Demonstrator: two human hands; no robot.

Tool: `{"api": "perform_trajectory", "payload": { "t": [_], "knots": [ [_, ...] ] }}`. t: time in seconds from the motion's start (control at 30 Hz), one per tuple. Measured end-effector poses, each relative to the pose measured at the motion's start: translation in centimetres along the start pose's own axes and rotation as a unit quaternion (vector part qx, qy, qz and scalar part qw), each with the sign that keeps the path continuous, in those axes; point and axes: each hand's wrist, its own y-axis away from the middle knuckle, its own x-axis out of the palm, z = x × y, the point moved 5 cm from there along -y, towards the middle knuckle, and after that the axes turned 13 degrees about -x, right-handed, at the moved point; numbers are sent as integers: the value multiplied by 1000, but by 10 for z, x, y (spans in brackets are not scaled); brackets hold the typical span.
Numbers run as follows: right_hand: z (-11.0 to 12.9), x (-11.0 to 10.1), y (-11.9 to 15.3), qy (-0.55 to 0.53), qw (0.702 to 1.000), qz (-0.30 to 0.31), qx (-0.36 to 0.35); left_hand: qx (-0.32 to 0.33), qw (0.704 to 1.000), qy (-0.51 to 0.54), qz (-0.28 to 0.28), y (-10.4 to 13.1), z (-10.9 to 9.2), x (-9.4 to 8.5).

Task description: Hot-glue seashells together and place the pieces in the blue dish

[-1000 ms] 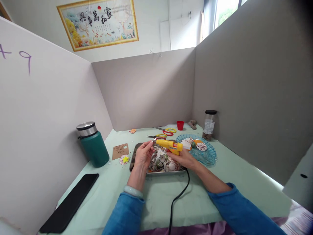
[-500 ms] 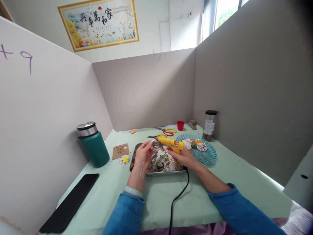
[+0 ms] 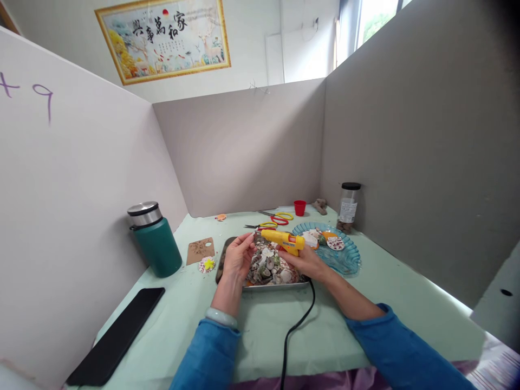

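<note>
My right hand (image 3: 305, 261) is wrapped round a yellow hot glue gun (image 3: 282, 240), its nozzle pointing left. A black cord (image 3: 293, 326) runs from below that hand down to the table's front edge. My left hand (image 3: 239, 254) pinches a small whitish piece (image 3: 255, 233) at the nozzle tip; its exact kind is too small to make out. Beneath both hands sits a metal tray (image 3: 276, 287) heaped with seashells (image 3: 270, 265). Left of the tray lie a brown card (image 3: 200, 251) and a speckled disc with a yellow star (image 3: 207, 264).
A blue fluted plate (image 3: 345, 262) holding shells stands right of the tray. Behind lie two pairs of scissors (image 3: 280, 218) and a red cup (image 3: 299, 208). A green bottle (image 3: 158, 244) and a black mat (image 3: 117, 336) are at left, a lidded jar (image 3: 348, 208) at right. Partitions surround the table.
The glue gun has tilted slightly and its nozzle has dipped a little toward the small piece in my left hand. My left hand has hardly moved.
</note>
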Motion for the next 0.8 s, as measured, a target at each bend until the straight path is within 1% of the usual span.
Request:
{"api": "perform_trajectory", "payload": {
  "t": [0.13, 0.27, 0.43, 0.57, 0.73, 0.8],
  "knots": [
    [1, -3, 0, 12, 1000, -15, 2, -4, 1000, -3, 1, -1, 0, 0],
    [0, -3, 0, 23, 1000, -4, 1, -3, 1000, 3, 1, -1, 1, -1],
    [-7, 1, 0, 6, 1000, 5, -5, -1, 1000, 4, -1, -1, 1, -1],
    [-4, 0, -1, 0, 1000, 2, -19, 1, 1000, 3, -1, -2, 1, -1],
    [-2, -1, 0, 4, 1000, -2, 5, 3, 1000, -4, 3, -3, 1, -3],
    [-3, -1, 0, -1, 1000, -4, 5, 1, 1000, -5, 3, -4, 2, -3]
  ]
}}
